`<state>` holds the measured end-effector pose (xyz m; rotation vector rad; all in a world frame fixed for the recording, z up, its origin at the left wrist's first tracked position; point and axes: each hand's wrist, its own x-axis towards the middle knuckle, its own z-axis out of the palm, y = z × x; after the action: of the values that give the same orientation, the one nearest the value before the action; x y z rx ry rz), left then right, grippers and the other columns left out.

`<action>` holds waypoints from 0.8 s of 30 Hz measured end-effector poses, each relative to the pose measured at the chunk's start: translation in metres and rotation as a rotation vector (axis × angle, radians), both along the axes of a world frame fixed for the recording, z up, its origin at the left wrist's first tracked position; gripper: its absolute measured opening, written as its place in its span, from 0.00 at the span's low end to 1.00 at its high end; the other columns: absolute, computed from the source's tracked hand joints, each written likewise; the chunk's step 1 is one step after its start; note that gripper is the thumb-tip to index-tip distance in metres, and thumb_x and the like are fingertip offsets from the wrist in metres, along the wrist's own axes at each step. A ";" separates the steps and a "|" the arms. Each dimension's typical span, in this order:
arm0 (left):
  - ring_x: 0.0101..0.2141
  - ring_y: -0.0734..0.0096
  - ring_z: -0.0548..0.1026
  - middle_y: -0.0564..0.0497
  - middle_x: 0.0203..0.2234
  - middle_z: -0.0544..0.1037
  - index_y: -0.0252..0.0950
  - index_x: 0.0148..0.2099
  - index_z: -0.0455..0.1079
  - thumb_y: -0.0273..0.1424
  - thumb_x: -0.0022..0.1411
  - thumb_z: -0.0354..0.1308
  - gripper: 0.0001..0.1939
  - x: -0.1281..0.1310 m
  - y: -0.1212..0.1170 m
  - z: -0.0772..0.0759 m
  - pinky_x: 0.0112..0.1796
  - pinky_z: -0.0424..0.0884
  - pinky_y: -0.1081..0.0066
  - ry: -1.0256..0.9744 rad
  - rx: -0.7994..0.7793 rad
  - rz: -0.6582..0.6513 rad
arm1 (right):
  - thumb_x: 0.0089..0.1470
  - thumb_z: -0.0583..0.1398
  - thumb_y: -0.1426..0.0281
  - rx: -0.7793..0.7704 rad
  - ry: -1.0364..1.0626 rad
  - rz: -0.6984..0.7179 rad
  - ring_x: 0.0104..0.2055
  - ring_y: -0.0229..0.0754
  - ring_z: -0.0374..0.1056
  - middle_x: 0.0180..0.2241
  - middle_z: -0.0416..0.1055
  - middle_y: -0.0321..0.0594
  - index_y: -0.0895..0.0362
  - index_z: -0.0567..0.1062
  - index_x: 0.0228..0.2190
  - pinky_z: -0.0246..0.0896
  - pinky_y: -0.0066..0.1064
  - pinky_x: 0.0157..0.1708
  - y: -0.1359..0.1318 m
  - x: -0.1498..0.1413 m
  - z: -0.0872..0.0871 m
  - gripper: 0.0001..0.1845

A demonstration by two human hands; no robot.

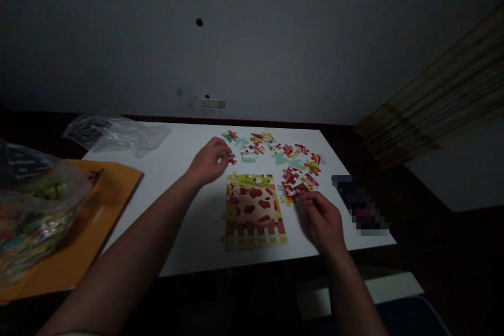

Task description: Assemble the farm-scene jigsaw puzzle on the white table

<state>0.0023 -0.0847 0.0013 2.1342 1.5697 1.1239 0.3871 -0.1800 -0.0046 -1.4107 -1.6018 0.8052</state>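
A partly joined jigsaw puzzle [255, 210] lies flat near the table's front edge, showing a brown-spotted cow behind a white fence. My left hand [210, 161] is just beyond its upper left corner, fingers curled and closed on a small puzzle piece [232, 159]. To the right of the picture, my right hand [326, 219] has thumb and fingers pinched at the edge of a puzzle piece [298, 189]; the fingertips partly hide it. Loose puzzle pieces [281, 157] are scattered in an arc behind the joined part, some overlapping.
The white table [189, 231] stands near a grey wall with sockets [213, 103]. On the left are an orange envelope [114, 184], a clear bag with colourful contents [35, 220] and a crumpled plastic bag [118, 134]. A blurred dark object [360, 205] lies at the right edge.
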 end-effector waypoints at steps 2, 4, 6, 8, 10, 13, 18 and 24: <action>0.52 0.57 0.79 0.44 0.51 0.78 0.42 0.47 0.80 0.27 0.66 0.63 0.09 0.000 -0.001 0.000 0.57 0.79 0.53 0.019 -0.022 -0.001 | 0.66 0.63 0.56 -0.002 -0.034 0.012 0.45 0.57 0.79 0.44 0.85 0.45 0.46 0.85 0.39 0.74 0.50 0.46 0.001 -0.005 0.013 0.12; 0.53 0.56 0.79 0.43 0.53 0.78 0.42 0.49 0.81 0.29 0.66 0.63 0.10 0.000 -0.002 0.001 0.57 0.79 0.53 0.053 -0.041 -0.017 | 0.67 0.63 0.56 0.005 -0.142 0.110 0.41 0.55 0.79 0.44 0.85 0.43 0.45 0.86 0.43 0.72 0.48 0.43 0.013 -0.012 0.032 0.13; 0.55 0.53 0.79 0.42 0.55 0.78 0.42 0.51 0.81 0.29 0.65 0.64 0.12 0.001 -0.003 0.002 0.58 0.78 0.52 0.109 -0.050 -0.039 | 0.68 0.62 0.56 0.057 -0.304 0.218 0.43 0.56 0.79 0.46 0.85 0.44 0.46 0.86 0.48 0.71 0.48 0.45 0.043 -0.022 0.052 0.15; 0.57 0.51 0.78 0.42 0.55 0.79 0.42 0.52 0.82 0.28 0.64 0.64 0.15 0.001 -0.004 0.002 0.60 0.77 0.51 0.161 -0.056 -0.056 | 0.68 0.61 0.57 0.152 -0.448 0.231 0.49 0.59 0.79 0.48 0.85 0.47 0.48 0.86 0.50 0.70 0.50 0.51 0.088 -0.038 0.066 0.17; 0.56 0.52 0.79 0.42 0.55 0.80 0.42 0.53 0.82 0.26 0.63 0.63 0.17 0.001 -0.004 0.002 0.60 0.77 0.51 0.181 -0.065 -0.060 | 0.68 0.60 0.59 0.170 -0.591 0.213 0.55 0.63 0.76 0.53 0.83 0.53 0.53 0.85 0.54 0.68 0.54 0.57 0.139 -0.056 0.068 0.21; 0.55 0.53 0.80 0.42 0.54 0.81 0.41 0.52 0.83 0.23 0.64 0.60 0.18 0.000 -0.003 0.001 0.59 0.78 0.52 0.165 -0.072 -0.036 | 0.71 0.59 0.59 0.084 -0.726 0.124 0.64 0.69 0.71 0.62 0.78 0.63 0.61 0.78 0.65 0.63 0.60 0.63 0.199 -0.083 0.052 0.30; 0.54 0.53 0.80 0.44 0.53 0.83 0.42 0.51 0.83 0.23 0.67 0.58 0.17 0.000 -0.003 -0.001 0.58 0.78 0.51 0.174 -0.070 -0.009 | 0.76 0.52 0.54 0.189 -0.836 0.144 0.66 0.69 0.66 0.67 0.75 0.58 0.55 0.76 0.69 0.62 0.59 0.64 0.220 -0.108 0.010 0.31; 0.54 0.51 0.79 0.43 0.52 0.84 0.41 0.51 0.84 0.23 0.68 0.56 0.17 0.002 -0.002 -0.003 0.57 0.77 0.49 0.213 -0.066 -0.010 | 0.73 0.54 0.63 0.204 -0.870 0.141 0.60 0.66 0.69 0.57 0.80 0.58 0.54 0.82 0.58 0.65 0.56 0.58 0.212 -0.117 0.005 0.23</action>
<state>0.0039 -0.0866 -0.0017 2.2778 1.6575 0.8523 0.2699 0.0323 0.0002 -1.6046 -2.3666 0.0514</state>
